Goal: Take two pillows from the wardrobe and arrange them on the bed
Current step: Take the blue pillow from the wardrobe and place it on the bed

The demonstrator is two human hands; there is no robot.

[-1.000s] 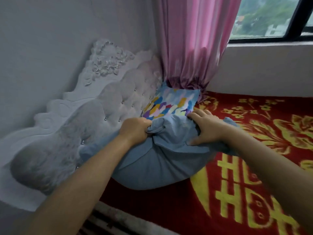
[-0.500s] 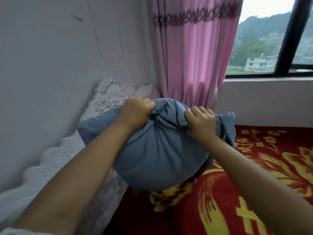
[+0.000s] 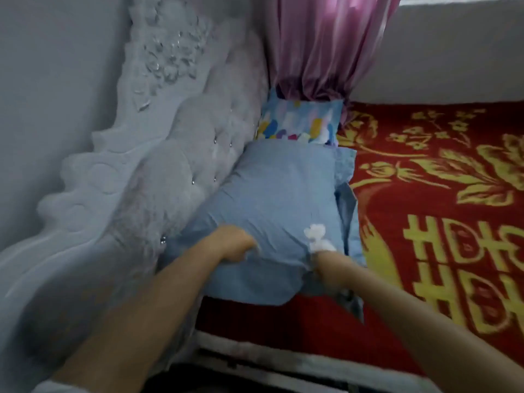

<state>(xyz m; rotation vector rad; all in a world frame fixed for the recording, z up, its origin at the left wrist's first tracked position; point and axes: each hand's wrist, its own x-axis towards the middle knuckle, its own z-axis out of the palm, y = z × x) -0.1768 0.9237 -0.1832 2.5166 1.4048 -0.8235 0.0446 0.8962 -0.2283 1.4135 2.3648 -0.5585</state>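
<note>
A plain blue pillow (image 3: 279,191) lies flat on the bed (image 3: 425,194), its left side against the headboard. My left hand (image 3: 232,245) is fisted on its near edge. My right hand (image 3: 323,252) holds the near right corner, with its fingers mostly tucked under the cloth and blurred. A second pillow with a multicoloured pattern (image 3: 300,123) stands behind the blue one, in the corner under the curtain.
The white tufted headboard (image 3: 170,154) runs along the left against a grey wall. A pink curtain (image 3: 326,46) hangs into the far corner below the window ledge. A red blanket with yellow flowers covers the bed.
Half a second ago I held the blue pillow up in the air with both hands. Now it is down flat on the bed in front of the patterned pillow, and my view tilted down.
</note>
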